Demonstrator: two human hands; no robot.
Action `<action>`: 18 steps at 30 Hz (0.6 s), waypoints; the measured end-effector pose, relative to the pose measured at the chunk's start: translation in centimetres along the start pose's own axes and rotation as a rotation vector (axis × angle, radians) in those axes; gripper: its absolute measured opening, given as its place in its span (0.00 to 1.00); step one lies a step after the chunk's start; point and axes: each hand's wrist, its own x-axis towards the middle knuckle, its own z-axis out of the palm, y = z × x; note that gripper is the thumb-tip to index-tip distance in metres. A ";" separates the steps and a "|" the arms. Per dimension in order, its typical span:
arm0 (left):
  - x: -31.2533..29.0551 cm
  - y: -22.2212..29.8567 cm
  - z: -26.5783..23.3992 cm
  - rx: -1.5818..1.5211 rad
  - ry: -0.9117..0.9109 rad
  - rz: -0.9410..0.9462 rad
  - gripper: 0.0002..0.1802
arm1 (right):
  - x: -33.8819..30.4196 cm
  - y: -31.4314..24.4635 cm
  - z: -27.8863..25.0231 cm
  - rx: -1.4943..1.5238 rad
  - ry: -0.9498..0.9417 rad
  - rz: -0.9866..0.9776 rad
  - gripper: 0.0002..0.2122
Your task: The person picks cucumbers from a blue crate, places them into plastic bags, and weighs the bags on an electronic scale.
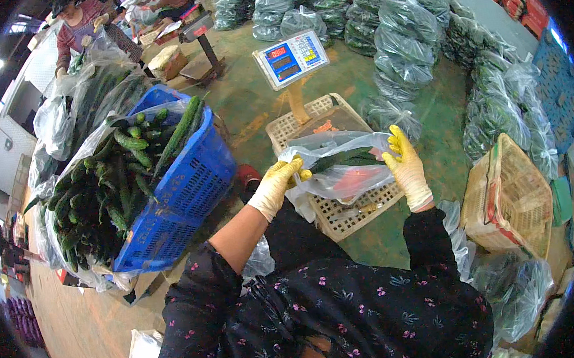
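Left hand (278,183) and right hand (407,170) pinched a clear bag (338,183) open toward three o'clock; cucumbers (353,158) lay inside, closing it seemingly remained, and a blue crate (179,203) at nine o'clock stood heaped.

Gloved in yellow, the left hand (278,181) and right hand (407,169) stretch a plastic bag (324,144) between them — cucumbers (353,159) inside. Leftward, a blue crate (182,216) brims with more cucumbers.

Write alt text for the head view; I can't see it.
Gloved left hand and right hand hold open a clear plastic bag, cucumbers inside, over a cream crate by a digital scale. At left, a blue crate is heaped with cucumbers. Filled bags stand behind.
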 end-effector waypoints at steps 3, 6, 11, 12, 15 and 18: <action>-0.6 0.1 0.1 0.018 0.003 -0.013 0.16 | -1.4 -2.9 0.1 0.033 -0.078 -0.063 0.26; -0.8 0.0 0.0 0.026 -0.010 -0.024 0.16 | -2.2 -3.1 1.2 0.046 -0.179 -0.093 0.18; -2.3 0.0 -0.3 0.089 -0.054 0.048 0.21 | -2.4 -5.9 3.5 0.040 -0.345 -0.064 0.15; -2.7 0.1 -0.4 0.087 -0.063 0.067 0.21 | -2.6 -6.5 3.6 0.099 -0.366 -0.065 0.16; -3.5 0.7 -0.6 0.351 -0.114 0.061 0.21 | -3.2 -5.1 5.4 0.149 -0.360 -0.167 0.17; -3.9 -1.1 -1.8 0.213 -0.042 0.098 0.23 | -3.6 -7.0 6.6 0.157 -0.428 -0.147 0.16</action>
